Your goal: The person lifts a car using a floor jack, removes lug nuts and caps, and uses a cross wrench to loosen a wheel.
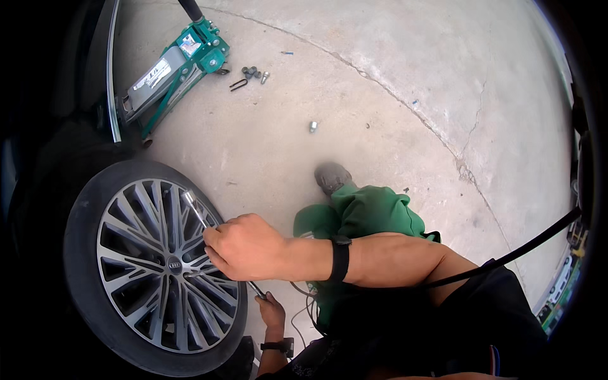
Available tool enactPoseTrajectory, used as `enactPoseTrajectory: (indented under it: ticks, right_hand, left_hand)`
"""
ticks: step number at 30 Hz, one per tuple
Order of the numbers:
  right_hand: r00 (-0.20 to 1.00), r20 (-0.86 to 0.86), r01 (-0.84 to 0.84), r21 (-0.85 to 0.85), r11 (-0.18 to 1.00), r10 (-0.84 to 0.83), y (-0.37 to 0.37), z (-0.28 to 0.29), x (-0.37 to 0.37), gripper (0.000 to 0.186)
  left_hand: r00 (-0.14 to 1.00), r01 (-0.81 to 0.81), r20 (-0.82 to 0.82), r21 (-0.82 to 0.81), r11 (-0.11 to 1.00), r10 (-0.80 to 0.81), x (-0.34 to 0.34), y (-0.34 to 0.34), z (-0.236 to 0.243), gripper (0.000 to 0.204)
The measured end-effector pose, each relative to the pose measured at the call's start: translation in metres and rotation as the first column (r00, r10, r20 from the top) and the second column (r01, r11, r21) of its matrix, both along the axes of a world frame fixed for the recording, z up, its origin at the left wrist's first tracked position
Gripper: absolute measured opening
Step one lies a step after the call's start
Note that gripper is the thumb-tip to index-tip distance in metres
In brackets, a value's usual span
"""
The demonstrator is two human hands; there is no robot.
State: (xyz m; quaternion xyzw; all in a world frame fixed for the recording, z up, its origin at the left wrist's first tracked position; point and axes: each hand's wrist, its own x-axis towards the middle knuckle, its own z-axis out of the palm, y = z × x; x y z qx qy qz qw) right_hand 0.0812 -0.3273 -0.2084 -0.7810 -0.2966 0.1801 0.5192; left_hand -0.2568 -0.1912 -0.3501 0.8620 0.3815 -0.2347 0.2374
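Note:
My right hand is closed round the middle of a silver wheel wrench, in front of the wheel. One end of the bar sticks out past my fingers at the upper left. Another shaft runs from my hand to the wheel's hub area, near a bolt hole. My left hand grips the bar's lower end, close to the tyre's edge. The wheel has a black tyre and grey multi-spoke rim. My right hand hides where the wrench's shafts meet.
A green floor jack stands at the far left beside the dark car body. On the concrete floor lie several dark nuts or bolts, a U-shaped clip and a silver socket. A black hose crosses over my right arm.

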Motion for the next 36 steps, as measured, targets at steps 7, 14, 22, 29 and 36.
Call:
enactPoseTrajectory:
  ticks: [7, 14, 22, 29, 36]
  right_hand:
    - [0.922, -0.343, 0.183, -0.023, 0.983, -0.180, 0.008, -0.025, 0.039, 0.025]
    - [0.180, -0.849, 0.753, -0.206, 0.626, -0.496, -0.115, -0.025, 0.048, 0.020]
    - [0.204, -0.700, 0.879, -0.177, 0.442, -0.685, -0.325, 0.255, 0.101, 0.016]
    - [0.294, -0.626, 0.918, -0.024, 0.395, -0.722, -0.448, 0.392, 0.189, 0.019]
    - [0.633, -0.467, 0.751, 0.176, 0.637, -0.617, -0.452, 0.540, 0.335, 0.018]
  left_hand:
    - [0.846, -0.248, -0.506, -0.102, 0.963, 0.165, 0.017, 0.024, -0.049, 0.061]
    - [0.996, -0.092, -0.017, -0.087, 0.992, 0.091, 0.066, -0.040, 0.150, 0.047]
    - [0.999, -0.045, 0.005, -0.039, 0.998, 0.045, 0.066, -0.077, 0.338, 0.041]
    - [0.969, -0.204, 0.163, 0.111, 0.973, 0.185, 0.166, -0.100, 0.436, 0.036]
    - [0.806, -0.236, 0.531, -0.118, 0.965, 0.261, 0.391, -0.146, 0.542, 0.045]
